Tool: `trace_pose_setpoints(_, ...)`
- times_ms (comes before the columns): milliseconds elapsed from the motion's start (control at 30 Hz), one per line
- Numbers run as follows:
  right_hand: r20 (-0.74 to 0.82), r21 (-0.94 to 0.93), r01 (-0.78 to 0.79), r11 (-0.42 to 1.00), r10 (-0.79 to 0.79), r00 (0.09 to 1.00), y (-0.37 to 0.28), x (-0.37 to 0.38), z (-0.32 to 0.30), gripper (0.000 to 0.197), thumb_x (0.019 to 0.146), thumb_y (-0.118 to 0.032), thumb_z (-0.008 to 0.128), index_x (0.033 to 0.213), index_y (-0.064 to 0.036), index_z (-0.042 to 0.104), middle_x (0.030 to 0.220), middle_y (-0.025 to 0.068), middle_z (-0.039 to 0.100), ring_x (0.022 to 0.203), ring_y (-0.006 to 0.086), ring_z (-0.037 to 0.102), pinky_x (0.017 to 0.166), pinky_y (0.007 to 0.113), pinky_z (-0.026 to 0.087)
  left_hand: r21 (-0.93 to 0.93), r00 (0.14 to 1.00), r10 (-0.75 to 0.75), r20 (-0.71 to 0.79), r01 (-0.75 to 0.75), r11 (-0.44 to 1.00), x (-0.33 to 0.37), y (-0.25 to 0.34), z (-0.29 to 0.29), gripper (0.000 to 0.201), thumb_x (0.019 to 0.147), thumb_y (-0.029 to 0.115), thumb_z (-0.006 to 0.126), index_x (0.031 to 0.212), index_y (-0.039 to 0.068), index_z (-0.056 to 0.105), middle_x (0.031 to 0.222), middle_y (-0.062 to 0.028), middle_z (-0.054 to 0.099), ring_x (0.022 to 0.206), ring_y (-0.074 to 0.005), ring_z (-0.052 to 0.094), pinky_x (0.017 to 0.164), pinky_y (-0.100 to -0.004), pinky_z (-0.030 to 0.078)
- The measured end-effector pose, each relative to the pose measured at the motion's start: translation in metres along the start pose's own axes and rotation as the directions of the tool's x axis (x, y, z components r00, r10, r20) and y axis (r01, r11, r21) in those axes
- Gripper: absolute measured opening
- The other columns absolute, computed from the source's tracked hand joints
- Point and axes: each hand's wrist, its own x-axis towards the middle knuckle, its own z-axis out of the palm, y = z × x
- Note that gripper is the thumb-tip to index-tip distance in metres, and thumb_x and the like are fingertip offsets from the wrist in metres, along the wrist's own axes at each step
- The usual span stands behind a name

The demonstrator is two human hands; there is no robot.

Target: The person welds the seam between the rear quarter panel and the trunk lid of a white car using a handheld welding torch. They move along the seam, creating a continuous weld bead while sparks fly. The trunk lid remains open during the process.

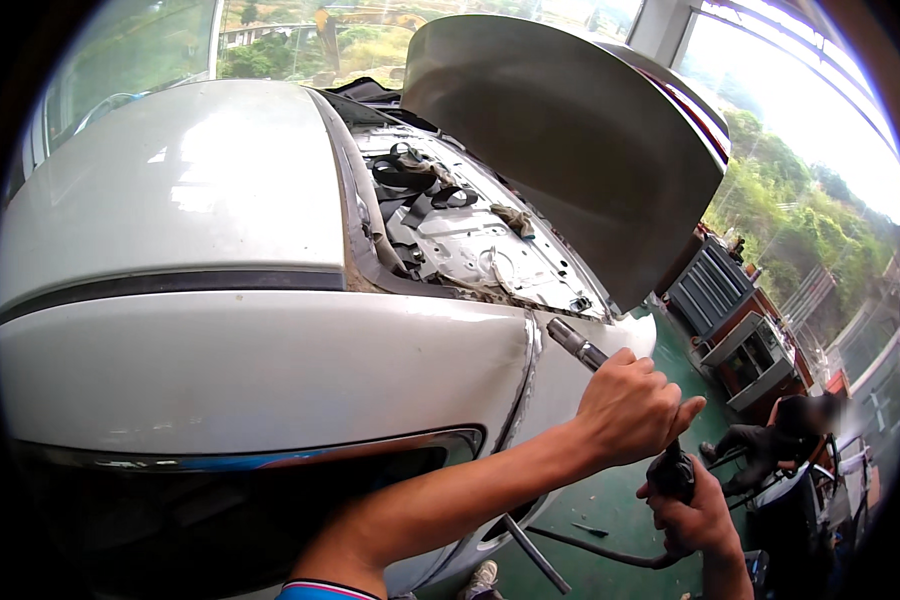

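Note:
My left hand (630,405) is closed around the neck of a welding torch, its silver nozzle (572,338) pointing up and left toward the car. Lower and to the right, my right hand (692,510) is wrapped around the torch's black handle (672,474). A dark cable (610,548) curves away below that hand. The nozzle is close to the rear side of a white car body (260,365); I cannot tell whether it touches. A rough vertical seam (523,382) runs down the panel just left of the nozzle.
The raised trunk lid (560,150) stands beyond a bare metal deck with black straps (420,185). At the right are a grey drawer cabinet (710,287), an open metal cart (755,360) and a seated person (795,425). A grey bar (536,556) slants over the green floor (610,500).

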Motion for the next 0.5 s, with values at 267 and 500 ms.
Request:
trace_pose_setpoints(267,0.053,0.07,-0.108,0.992,0.105,0.993,-0.008,0.005,0.005,0.027,0.087,-0.001,0.067,0.112,-0.002,0.055,0.096,0.0092,0.072,0.063,0.0095,0.062,0.053,0.025,0.05,0.012,0.998,-0.047,0.044,0.046,0.999,-0.001,-0.008,-0.003,0.05,0.095,0.034,0.063,0.051,0.011,0.055,0.051,-0.0092,0.054,0.05,-0.0285,0.054,0.061,-0.0409,0.041)
trace_pose_setpoints(500,0.039,0.146,-0.119,0.982,0.114,0.993,0.006,0.005,0.025,0.028,0.088,-0.002,0.066,0.112,-0.0006,0.052,0.097,0.0121,0.072,0.063,0.0115,0.063,0.051,0.027,0.053,-0.008,0.993,-0.078,0.086,0.079,0.997,-0.013,-0.013,-0.004,0.043,0.091,0.03,0.063,0.054,0.009,0.06,0.053,-0.0102,0.059,0.054,-0.0293,0.059,0.063,-0.0412,0.044)
